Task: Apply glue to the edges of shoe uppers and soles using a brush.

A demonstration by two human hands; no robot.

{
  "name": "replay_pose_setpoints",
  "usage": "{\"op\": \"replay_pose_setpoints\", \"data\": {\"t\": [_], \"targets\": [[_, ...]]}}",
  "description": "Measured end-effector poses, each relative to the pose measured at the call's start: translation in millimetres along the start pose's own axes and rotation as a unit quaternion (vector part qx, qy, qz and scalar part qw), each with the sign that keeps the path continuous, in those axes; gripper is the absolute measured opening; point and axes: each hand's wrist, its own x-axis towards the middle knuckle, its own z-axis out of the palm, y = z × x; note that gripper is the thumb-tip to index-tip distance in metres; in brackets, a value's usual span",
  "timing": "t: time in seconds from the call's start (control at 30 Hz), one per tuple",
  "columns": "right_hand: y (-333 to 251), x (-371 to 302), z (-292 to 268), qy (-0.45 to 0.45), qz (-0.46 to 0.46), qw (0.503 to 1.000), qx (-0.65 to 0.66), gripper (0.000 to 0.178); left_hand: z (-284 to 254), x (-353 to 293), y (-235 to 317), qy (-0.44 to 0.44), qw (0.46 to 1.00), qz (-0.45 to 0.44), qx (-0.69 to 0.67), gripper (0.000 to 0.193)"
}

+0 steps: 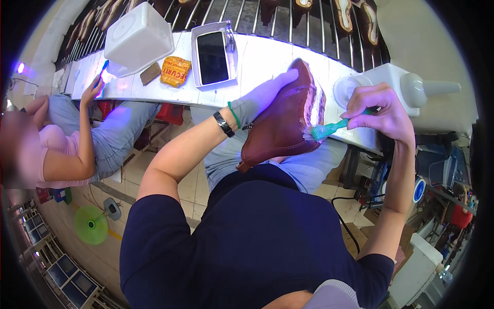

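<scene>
A brown leather boot [280, 121] is tilted on its side above my lap at the table's near edge, its underside turned to the right. My left hand [272, 95], in a grey glove with a green cuff, grips it; some of the fingers are hidden by the boot. Along the bottom edge of the boot runs a whitish, wet-looking band. Between the thumb and fingers of my right hand [378, 110] is a green-handled brush [329, 129]. Its bristles touch the lower part of that band near the heel.
On the white table [257, 62] are a white box with a phone [212, 59], an orange packet [175, 71], a brown block [151, 73] and white plastic containers [139, 38] [383, 82]. Shoes lie on a roller rack [288, 20] behind. A seated person [67, 144] is at left.
</scene>
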Motion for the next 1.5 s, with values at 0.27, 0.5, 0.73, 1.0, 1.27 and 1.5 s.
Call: {"op": "replay_pose_setpoints", "data": {"t": [0.27,0.5,0.73,1.0,1.27,1.5], "targets": [[-1,19,-6,-0.020,-0.048,0.999,0.004,0.016,15,9,-47,-0.119,0.991,0.053,-0.016,0.040],[2,28,-9,-0.019,-0.070,0.997,0.020,0.016,49,-52,-21,-0.179,0.983,-0.021,0.034,0.030],[9,21,-9,-0.040,-0.064,0.997,0.030,0.018,47,-55,-18,-0.219,0.974,-0.046,-0.023,0.027],[-1,6,-2,0.074,-0.082,0.994,-0.006,0.015,67,-51,8,-0.120,0.907,0.169,0.368,0.028],[-13,-1,4,0.150,-0.085,0.984,-0.051,0.014,36,0,-29,0.061,0.661,0.511,0.546,0.031],[-12,12,-4,0.162,-0.028,0.984,-0.071,0.015,-23,31,-5,-0.120,0.982,-0.009,-0.148,0.042]]}}
